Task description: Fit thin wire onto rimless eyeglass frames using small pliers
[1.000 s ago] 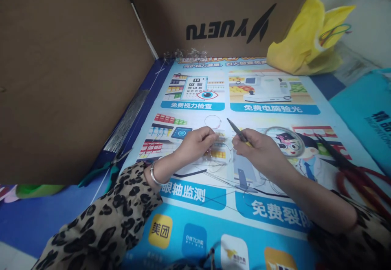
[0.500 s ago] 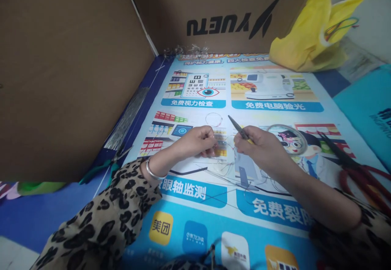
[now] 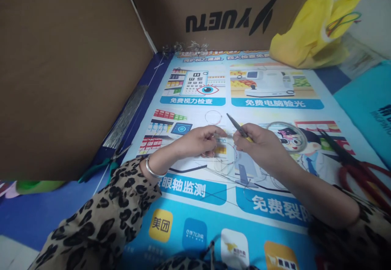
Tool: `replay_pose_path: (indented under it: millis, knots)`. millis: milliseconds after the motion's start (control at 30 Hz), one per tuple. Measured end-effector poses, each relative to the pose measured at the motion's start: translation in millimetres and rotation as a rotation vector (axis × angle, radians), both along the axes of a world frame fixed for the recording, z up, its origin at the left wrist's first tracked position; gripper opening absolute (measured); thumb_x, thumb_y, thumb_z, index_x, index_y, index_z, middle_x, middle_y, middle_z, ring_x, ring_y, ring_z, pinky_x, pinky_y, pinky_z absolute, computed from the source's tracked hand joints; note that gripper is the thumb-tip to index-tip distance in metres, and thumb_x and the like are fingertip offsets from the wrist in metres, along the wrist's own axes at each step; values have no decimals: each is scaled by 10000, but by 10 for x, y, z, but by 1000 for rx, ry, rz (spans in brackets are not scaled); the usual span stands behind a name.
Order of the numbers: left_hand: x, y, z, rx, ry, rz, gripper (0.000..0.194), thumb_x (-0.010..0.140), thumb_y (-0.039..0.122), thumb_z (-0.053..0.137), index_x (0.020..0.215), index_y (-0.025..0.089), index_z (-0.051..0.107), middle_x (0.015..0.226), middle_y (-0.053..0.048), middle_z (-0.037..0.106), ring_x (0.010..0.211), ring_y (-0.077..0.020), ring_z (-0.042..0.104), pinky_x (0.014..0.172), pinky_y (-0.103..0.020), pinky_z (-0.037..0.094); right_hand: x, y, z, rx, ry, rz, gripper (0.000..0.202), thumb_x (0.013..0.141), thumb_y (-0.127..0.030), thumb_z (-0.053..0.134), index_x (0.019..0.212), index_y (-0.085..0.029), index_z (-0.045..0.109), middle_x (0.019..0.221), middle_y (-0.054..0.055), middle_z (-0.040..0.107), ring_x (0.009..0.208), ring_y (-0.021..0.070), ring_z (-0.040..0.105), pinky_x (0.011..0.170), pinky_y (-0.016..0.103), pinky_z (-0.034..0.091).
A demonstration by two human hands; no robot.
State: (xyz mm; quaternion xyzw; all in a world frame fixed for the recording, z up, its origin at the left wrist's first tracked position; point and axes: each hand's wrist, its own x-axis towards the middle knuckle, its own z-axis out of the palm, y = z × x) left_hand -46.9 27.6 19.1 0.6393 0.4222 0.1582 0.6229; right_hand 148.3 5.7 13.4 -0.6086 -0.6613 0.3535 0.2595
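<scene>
My right hand [image 3: 255, 139] is closed around a slim dark tool with a tapered tip and a bit of yellow [image 3: 238, 126]; its tip points up and left, and its exact kind I cannot make out. Close beside it, my left hand [image 3: 203, 141] has thumb and fingers pinched on a thin wire [image 3: 233, 150], with the index finger reaching toward the right hand. The wire curves in a loose loop below the fingers. A separate thin wire ring [image 3: 213, 117] lies just beyond the hands. Several loose wires [image 3: 218, 176] spread over the printed poster below.
Red-handled scissors [image 3: 354, 166] lie at the right, green-handled pliers [image 3: 111, 162] at the left by a bundle of silvery wires [image 3: 126, 117]. Cardboard walls [image 3: 67, 78] stand left and behind. Small wire pieces [image 3: 195, 48], a yellow bag [image 3: 305, 38] and a turquoise bag [image 3: 366, 107] lie around.
My left index finger has stretched out to the right, toward the tool hand. The wire loop between the hands shows wider. My right hand has barely moved.
</scene>
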Motion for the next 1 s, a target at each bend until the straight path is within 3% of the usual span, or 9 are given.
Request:
replay_pose_path:
  millis: [300, 600, 1000]
  knots:
    - [11, -22, -12, 7, -20, 38, 238, 825, 309, 513, 1012, 167, 555, 561, 33, 566, 438, -48, 481, 411, -156, 356, -16, 7, 29, -3, -19, -2, 154, 786, -357, 507, 724, -220, 538, 643, -14, 588, 594, 132, 511, 527, 256, 327]
    - [49, -37, -29, -14, -36, 68, 132, 828, 286, 528, 812, 158, 500, 597, 21, 593, 456, -42, 523, 414, -144, 357, -51, -19, 31, 36, -86, 11, 155, 791, -356, 500, 736, -218, 545, 643, -15, 586, 586, 127, 490, 535, 251, 316]
    - [44, -21, -60, -82, -13, 65, 149, 811, 287, 544, 846, 144, 517, 636, -4, 607, 502, -68, 568, 428, -167, 383, -68, -26, 51, 14, -96, 5, 132, 789, -337, 498, 741, -219, 533, 640, -33, 566, 572, 114, 475, 539, 243, 334]
